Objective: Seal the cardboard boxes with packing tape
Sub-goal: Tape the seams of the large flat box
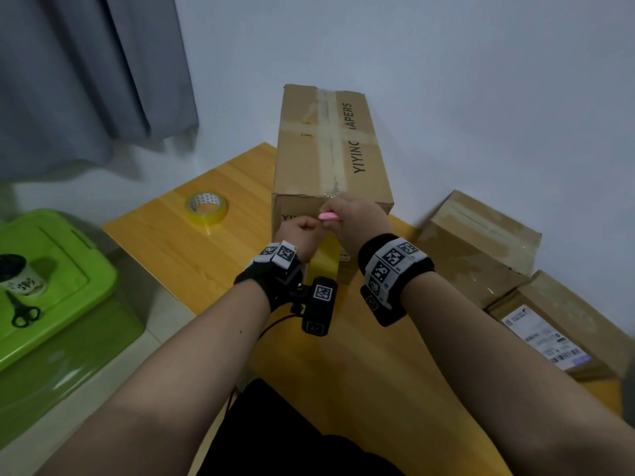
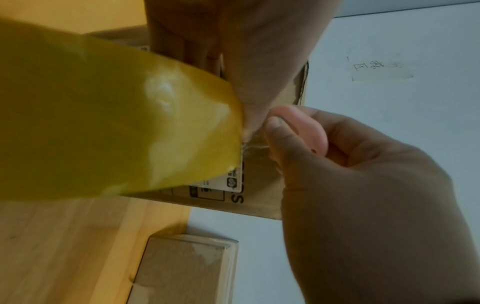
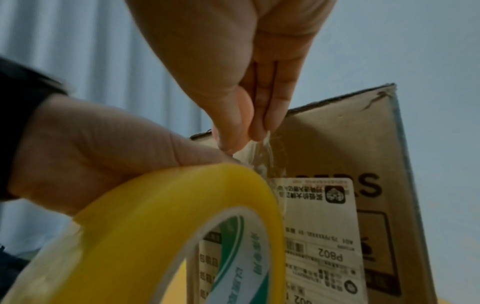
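Head view, hands [image 1: 330, 221] at box [image 1: 330, 149] edge

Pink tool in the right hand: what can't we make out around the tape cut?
- Pink tool: blade hidden by right hand in head view, by fingers in left wrist view.
- Tape roll: bottom cut off by right wrist frame edge.
- Left hand: its grip hidden, head view.
- Shipping label: too blurred to read.

Place: a room in a home, used as a makeshift packing corner.
Walls: plain white wall [image 1: 446, 80], grey curtain [image 1: 86, 73] hanging at the left.
Furniture: small wooden surface [image 1: 206, 255] pushed into the corner.
Household items: green plastic storage bin [image 1: 55, 304] on the tiled floor [image 1: 165, 314], carrying scissors [image 1: 22, 312] and a paper cup [image 1: 20, 274].
Goods: taped cardboard boxes [image 1: 481, 245] with shipping labels.
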